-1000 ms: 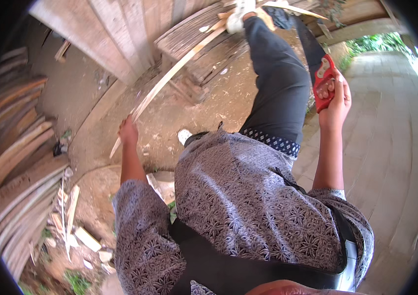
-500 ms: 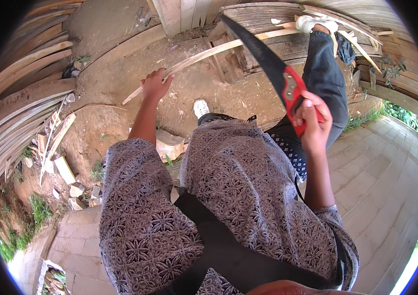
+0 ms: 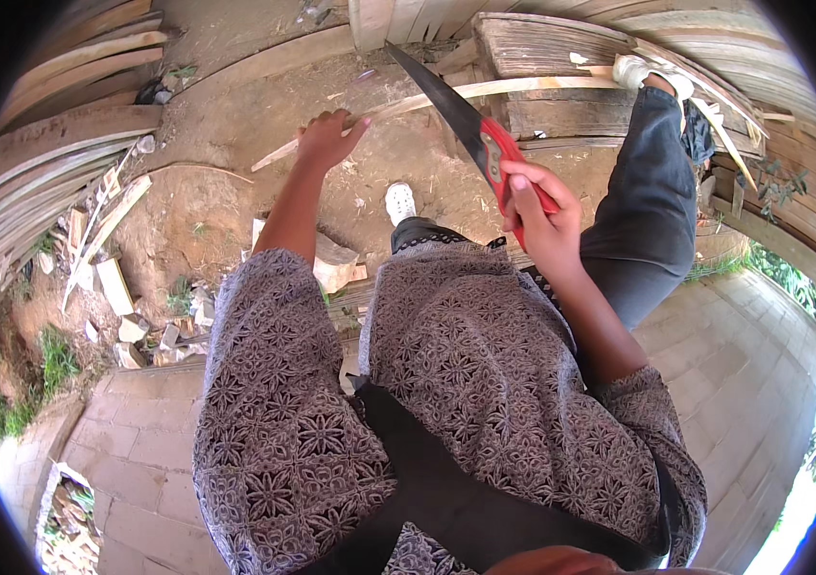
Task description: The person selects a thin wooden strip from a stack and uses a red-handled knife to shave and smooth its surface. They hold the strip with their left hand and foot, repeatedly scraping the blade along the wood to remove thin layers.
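Note:
My right hand (image 3: 544,213) is closed round the red handle of a hand saw (image 3: 461,120). Its dark curved blade points up and left, over the long pale strip of wood (image 3: 513,86). The blade seems to cross the strip in the picture; whether they touch I cannot tell. Further left, my left hand (image 3: 329,142) grips the strip near its pointed left end, fingers over it and thumb to the right. My right foot, in a white shoe (image 3: 652,75), rests at the strip's far right end, on a stack of weathered planks (image 3: 561,48).
Bare brown soil lies under the strip, with my other white shoe (image 3: 399,202) on it. A cut wood block (image 3: 334,264) sits by my left arm. Offcuts (image 3: 113,286) and stacked boards (image 3: 53,163) are at the left. Paving (image 3: 734,374) spreads to the right.
My right hand has brought the saw left and slightly down, so its blade is nearer the left hand. The left hand stays on the strip, shifted slightly up and right in view.

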{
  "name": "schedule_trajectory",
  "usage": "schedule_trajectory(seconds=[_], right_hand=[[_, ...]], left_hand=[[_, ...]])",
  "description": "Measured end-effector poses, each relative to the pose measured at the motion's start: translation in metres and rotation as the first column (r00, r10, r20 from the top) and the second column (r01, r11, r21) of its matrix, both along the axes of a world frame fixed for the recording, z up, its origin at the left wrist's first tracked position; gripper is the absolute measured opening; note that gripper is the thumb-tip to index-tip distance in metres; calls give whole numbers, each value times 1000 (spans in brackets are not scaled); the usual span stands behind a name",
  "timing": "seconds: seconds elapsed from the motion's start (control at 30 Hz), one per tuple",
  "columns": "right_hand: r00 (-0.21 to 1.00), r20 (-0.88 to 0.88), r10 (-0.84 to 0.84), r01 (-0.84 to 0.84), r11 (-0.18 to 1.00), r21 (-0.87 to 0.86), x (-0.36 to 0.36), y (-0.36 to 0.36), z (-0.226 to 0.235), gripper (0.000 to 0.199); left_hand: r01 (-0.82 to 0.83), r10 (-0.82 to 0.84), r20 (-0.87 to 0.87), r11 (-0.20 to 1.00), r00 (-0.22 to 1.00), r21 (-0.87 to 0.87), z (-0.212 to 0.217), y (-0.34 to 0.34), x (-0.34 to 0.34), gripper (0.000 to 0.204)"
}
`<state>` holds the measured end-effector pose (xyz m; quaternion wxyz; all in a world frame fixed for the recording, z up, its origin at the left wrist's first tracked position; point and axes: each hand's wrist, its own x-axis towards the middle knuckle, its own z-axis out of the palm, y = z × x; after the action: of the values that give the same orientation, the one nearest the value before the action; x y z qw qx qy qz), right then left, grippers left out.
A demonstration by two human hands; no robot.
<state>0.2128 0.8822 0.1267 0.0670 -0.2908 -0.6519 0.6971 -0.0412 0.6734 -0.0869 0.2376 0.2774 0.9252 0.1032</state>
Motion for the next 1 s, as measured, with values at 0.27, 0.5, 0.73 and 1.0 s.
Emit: schedule_trajectory(seconds=[0.27, 0.5, 0.73, 1.0], right_hand=[[999, -13, -36, 39, 928, 371, -64, -24, -58, 48], [998, 60, -28, 9, 953, 302, -67, -20, -70, 52], [999, -34, -29, 39, 937, 347, -78, -27, -73, 45], [1000, 16, -11, 5, 953, 302, -83, -34, -66, 43]], left_hand=[[-60, 56, -50, 994, 997, -87, -4, 73, 14, 55], [-80, 90, 52, 980, 995, -181, 0, 82, 12, 63], [-110, 135, 99, 968, 986, -227, -2, 85, 4, 62], [-119, 152, 123, 963, 981, -243, 4, 85, 2, 61]])
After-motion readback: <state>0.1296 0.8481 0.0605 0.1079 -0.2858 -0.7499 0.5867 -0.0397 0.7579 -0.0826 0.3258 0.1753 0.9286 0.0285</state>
